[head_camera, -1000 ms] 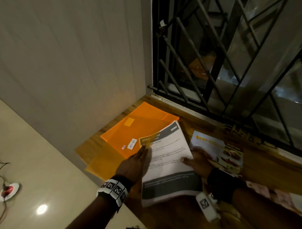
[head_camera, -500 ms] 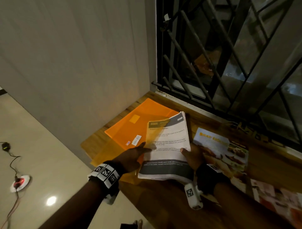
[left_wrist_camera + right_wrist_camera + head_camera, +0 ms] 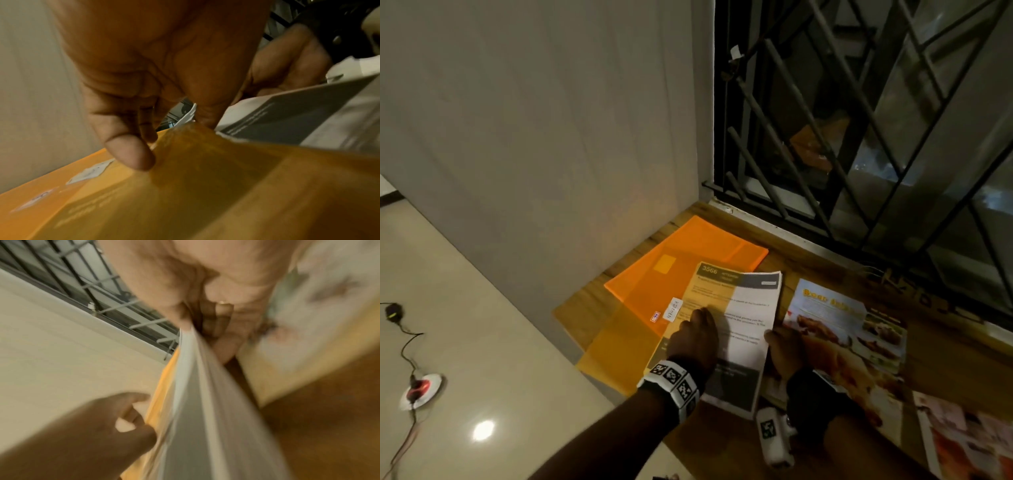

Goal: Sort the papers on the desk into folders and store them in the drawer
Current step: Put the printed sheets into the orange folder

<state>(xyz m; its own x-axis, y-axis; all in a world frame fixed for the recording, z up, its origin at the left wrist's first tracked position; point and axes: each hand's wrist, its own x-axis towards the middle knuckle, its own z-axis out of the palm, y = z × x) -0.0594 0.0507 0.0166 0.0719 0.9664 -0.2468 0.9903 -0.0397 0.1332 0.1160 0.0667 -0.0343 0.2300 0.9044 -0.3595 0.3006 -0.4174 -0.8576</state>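
Wooden desk [image 3: 945,346] with visible grain, set in the corner between a plain wall [image 3: 534,137] and a window with a dark metal grille [image 3: 859,120]. On its left end lie translucent orange plastic folders [image 3: 688,260], flat and rectangular, overlapping one another; the upper one carries a small white label [image 3: 674,309].

A thin stack of white papers [image 3: 748,322], printed with text between dark header and footer bands, lies on the desk partly inside a folder: a translucent orange cover sheet [image 3: 702,301] overlies its left half, tinting the print, while the right half is bare. In the right wrist view the stack's edge [image 3: 195,386] appears as several thin sheets fanned slightly apart.

Left hand [image 3: 697,339]: palm down on the cover, fingers reaching forward and lightly bent; in the left wrist view the fingertips [image 3: 131,152] press on the orange plastic, not curled round it. Right hand [image 3: 789,349]: at the stack's right edge, thumb above and fingers [image 3: 224,344] below, pinching the sheets. Both wrists wear bands with black-and-white markers.

Right of the papers, touching the right hand, lies a glossy leaflet [image 3: 859,329] with food photographs; further printed sheets [image 3: 969,442] lie at the near right. On the tiled floor [image 3: 482,325], a cable [image 3: 404,342] leads to a round white device [image 3: 421,390].
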